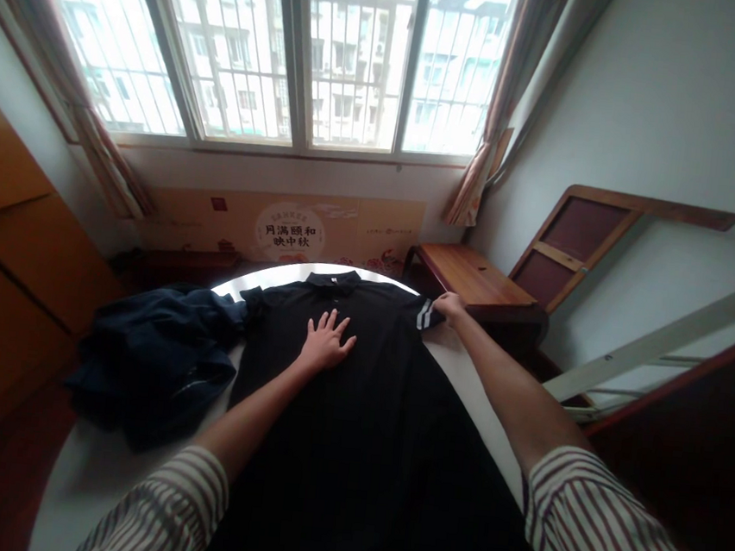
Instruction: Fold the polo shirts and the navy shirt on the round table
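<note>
A black polo shirt (369, 397) lies spread out on a round white table (61, 489), its collar toward the window. My left hand (327, 341) rests flat on the shirt's chest with the fingers spread. At the far right, my right hand (448, 308) pinches the end of the short sleeve, which carries two pale stripes. The other sleeve lies near a heap of dark blue clothing (158, 351) at the table's left side. The shirt's lower part runs toward me and is too dark to make out in detail.
A wooden side table (472, 273) stands beyond the right edge. A folded wooden frame (579, 235) and a pale ladder (672, 348) lean along the right wall. Orange-brown cabinets (3, 275) stand at left. Ahead is a barred window (355, 58) with tied curtains (471, 181).
</note>
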`<action>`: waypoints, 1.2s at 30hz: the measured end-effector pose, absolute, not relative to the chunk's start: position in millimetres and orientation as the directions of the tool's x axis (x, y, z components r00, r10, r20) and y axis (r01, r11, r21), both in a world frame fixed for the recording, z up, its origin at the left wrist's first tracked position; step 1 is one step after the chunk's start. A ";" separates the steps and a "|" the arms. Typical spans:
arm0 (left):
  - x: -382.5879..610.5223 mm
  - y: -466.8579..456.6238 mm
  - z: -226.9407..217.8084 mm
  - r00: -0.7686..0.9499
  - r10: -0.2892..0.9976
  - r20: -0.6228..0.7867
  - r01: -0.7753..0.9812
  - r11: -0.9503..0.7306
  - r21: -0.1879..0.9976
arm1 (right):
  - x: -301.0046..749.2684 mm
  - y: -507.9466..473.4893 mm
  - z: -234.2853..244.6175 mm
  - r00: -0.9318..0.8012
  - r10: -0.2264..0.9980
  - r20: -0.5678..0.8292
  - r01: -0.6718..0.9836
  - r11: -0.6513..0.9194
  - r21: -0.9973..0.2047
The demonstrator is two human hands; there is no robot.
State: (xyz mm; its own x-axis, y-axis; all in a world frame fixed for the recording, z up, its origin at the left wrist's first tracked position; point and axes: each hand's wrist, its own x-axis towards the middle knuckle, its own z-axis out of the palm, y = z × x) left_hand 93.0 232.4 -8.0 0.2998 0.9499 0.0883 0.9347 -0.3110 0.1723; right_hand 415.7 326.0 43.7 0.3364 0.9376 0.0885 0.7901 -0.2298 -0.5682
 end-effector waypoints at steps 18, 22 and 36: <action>92.5 231.4 -8.7 0.300 0.947 0.116 0.930 -0.318 0.185 | 335.8 338.2 28.6 -0.186 0.975 0.124 0.892 0.220 -0.395; 94.4 231.5 -10.8 0.301 0.947 0.114 0.929 -0.318 0.186 | 320.1 342.2 6.7 -0.145 0.989 0.006 0.946 0.141 -0.292; -9.8 257.3 43.7 -0.341 0.898 0.279 0.940 0.325 0.100 | 260.4 266.1 31.8 -0.452 0.887 0.095 0.885 0.460 -0.079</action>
